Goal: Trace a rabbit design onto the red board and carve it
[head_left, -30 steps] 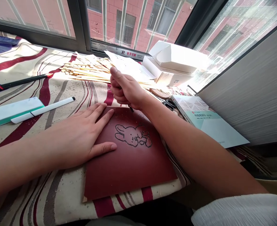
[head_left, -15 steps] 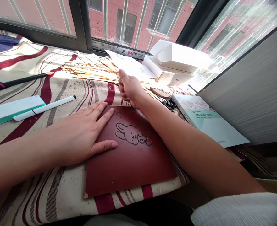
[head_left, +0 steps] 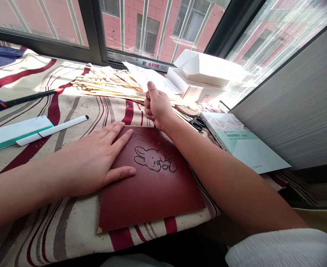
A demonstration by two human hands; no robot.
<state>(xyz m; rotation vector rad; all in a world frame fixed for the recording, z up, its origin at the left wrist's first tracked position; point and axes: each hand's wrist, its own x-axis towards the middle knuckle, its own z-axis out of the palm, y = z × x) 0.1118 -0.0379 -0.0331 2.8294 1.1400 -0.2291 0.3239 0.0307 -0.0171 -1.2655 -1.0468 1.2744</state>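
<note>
A dark red board [head_left: 152,200] lies on the striped cloth, with a rabbit figure [head_left: 152,159] in dark carved-looking lines and fainter outlines near its far edge. My left hand [head_left: 99,159] rests flat with fingers spread, pressing on the board's left side. Closed in a fist with the thumb on top, my right hand [head_left: 160,105] is over the far edge. From under it pokes the thin dark end of a carving tool [head_left: 154,129], which meets the board by the faint outlines. The rest of that tool is hidden in the fist.
Behind my right hand lie several wooden strips [head_left: 107,83], papers [head_left: 152,76] and a white box [head_left: 205,74]. Scissors [head_left: 197,124] and a book [head_left: 247,141] are on the right. Leftward are a white pen [head_left: 54,129], a teal-edged white object [head_left: 18,131] and a black pencil [head_left: 26,99].
My right fist has shifted slightly to the right and nearer, and more of the tool's dark end shows beneath it. My left hand stays flat on the board.
</note>
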